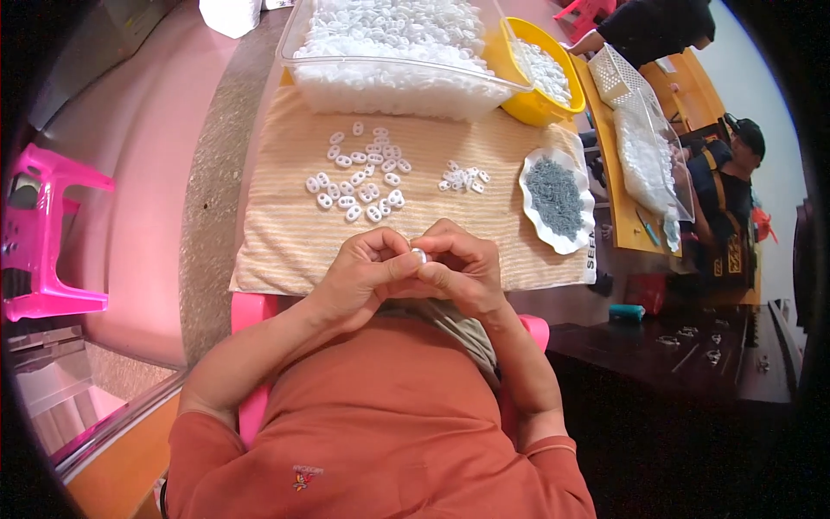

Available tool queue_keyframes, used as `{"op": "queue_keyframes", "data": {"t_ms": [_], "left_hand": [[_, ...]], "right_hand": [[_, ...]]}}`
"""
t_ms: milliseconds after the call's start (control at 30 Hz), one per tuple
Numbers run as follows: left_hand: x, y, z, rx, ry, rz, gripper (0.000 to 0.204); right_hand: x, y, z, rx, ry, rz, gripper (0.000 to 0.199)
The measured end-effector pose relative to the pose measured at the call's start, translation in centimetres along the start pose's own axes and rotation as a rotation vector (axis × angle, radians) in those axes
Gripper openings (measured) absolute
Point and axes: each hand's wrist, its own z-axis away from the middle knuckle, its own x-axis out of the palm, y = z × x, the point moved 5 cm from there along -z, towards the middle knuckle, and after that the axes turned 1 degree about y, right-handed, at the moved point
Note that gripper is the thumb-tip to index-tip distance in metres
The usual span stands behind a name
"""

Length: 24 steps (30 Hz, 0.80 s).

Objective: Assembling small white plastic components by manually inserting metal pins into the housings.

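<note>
My left hand (363,272) and my right hand (458,264) meet at the near edge of a striped beige cloth (277,233). Together their fingertips pinch one small white plastic piece (418,255). Beyond my hands, on the cloth, lies a loose group of several white oval ring pieces (359,177). A smaller cluster of tiny white pieces (463,179) lies to its right. A white scalloped dish (538,216) filled with small grey parts (555,197) sits at the cloth's right edge.
A clear plastic bin (398,82) full of white pieces stands at the back, with a yellow bowl (527,104) of white pieces beside it. A pink stool (43,233) stands at left. Other people work at an orange table (627,225) to the right.
</note>
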Motion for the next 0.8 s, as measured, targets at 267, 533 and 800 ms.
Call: {"op": "queue_keyframes", "data": {"t_ms": [267,533,800], "left_hand": [[-0.3,0.0,0.2,-0.059,-0.009,-0.044,0.007],[-0.6,-0.1,0.3,-0.037,0.008,-0.120,0.010],[-0.6,0.1,0.7,-0.050,0.071,-0.170,0.012]], "right_hand": [[-0.2,0.3,0.2,0.236,-0.047,-0.146,0.020],[-0.4,0.1,0.1,0.231,-0.034,-0.193,0.011],[-4.1,-2.4,-0.1,0.089,0.392,0.217,0.015]]}}
